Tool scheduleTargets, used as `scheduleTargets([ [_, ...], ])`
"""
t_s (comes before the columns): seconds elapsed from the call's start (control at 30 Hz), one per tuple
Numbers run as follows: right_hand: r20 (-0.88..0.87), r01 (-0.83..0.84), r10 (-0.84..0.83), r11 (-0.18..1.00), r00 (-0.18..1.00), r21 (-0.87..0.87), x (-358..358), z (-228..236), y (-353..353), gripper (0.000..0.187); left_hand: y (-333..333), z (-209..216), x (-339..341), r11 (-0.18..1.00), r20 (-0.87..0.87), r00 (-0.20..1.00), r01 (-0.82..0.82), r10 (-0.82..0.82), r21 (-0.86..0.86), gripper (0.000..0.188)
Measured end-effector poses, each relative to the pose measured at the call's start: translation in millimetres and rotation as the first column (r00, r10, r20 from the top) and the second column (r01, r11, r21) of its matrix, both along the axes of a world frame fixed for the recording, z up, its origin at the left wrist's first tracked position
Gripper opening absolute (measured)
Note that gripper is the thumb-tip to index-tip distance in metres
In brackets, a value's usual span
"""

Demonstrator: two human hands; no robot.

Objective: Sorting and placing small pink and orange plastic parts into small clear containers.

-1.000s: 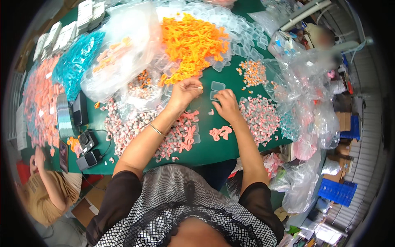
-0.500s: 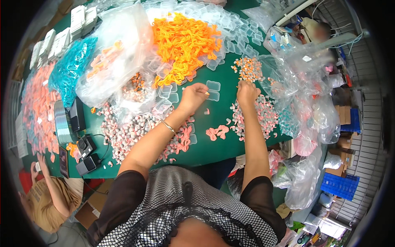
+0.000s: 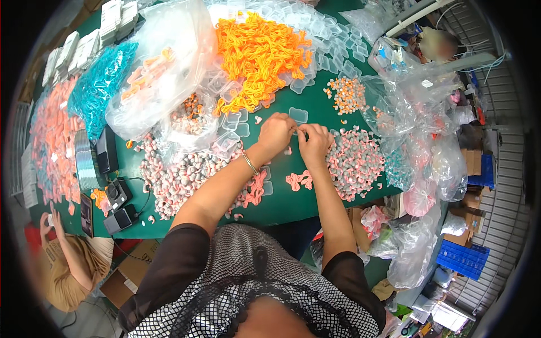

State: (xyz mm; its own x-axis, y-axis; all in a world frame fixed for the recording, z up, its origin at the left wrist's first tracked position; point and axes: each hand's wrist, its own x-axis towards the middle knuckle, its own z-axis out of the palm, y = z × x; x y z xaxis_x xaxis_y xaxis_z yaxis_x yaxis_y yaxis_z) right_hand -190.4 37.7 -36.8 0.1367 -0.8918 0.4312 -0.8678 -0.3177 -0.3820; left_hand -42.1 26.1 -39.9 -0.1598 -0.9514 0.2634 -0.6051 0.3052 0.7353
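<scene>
My left hand and my right hand meet fingertip to fingertip over the green table. Together they pinch a small piece, too small to make out. I wear a thin bracelet on my left wrist. A clear plastic case lies just beyond the fingers. A heap of small pink-and-grey pieces sits right of my right hand, and a second heap lies under my left forearm. A few pink bows lie beside my right wrist.
A big orange pile ringed by several clear cases lies at the back. Teal and pink piles lie left, near black devices. Plastic bags crowd the right edge. Another person crouches lower left.
My right hand came back from the pink-and-grey heap on the right and my left hand shifted right. The two hands, apart before, now touch at the fingertips.
</scene>
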Motion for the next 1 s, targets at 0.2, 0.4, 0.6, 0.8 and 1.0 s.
scheduleTargets([
  [0.2,-0.099,-0.076,0.072,0.996,0.992,-0.040,-4.1,6.7,-3.4,0.011,0.2,1.7,3.2,0.998,0.041,0.998,0.050,-0.049,-0.043,0.005],
  [0.4,-0.021,-0.113,0.115,0.990,0.993,0.085,-9.2,8.6,-16.7,0.008,5.2,4.7,5.9,0.991,-0.021,0.991,0.133,-0.133,0.020,0.023],
  [0.6,0.216,-0.278,0.244,0.949,0.945,0.146,13.5,17.9,-62.4,0.016,5.7,-1.1,6.4,0.993,0.094,0.990,0.102,-0.107,0.060,0.042],
  [0.8,0.149,-0.365,0.333,0.857,0.931,0.364,50.6,11.4,-96.3,0.025,10.1,-3.5,4.6,0.994,-0.003,0.996,0.084,-0.084,0.070,0.046],
  [1.0,0.102,-0.417,0.406,0.856,0.908,0.307,57.3,10.1,-103.1,0.021,3.3,-5.0,10.1,0.982,-0.049,0.994,0.102,-0.096,0.159,0.047],
])
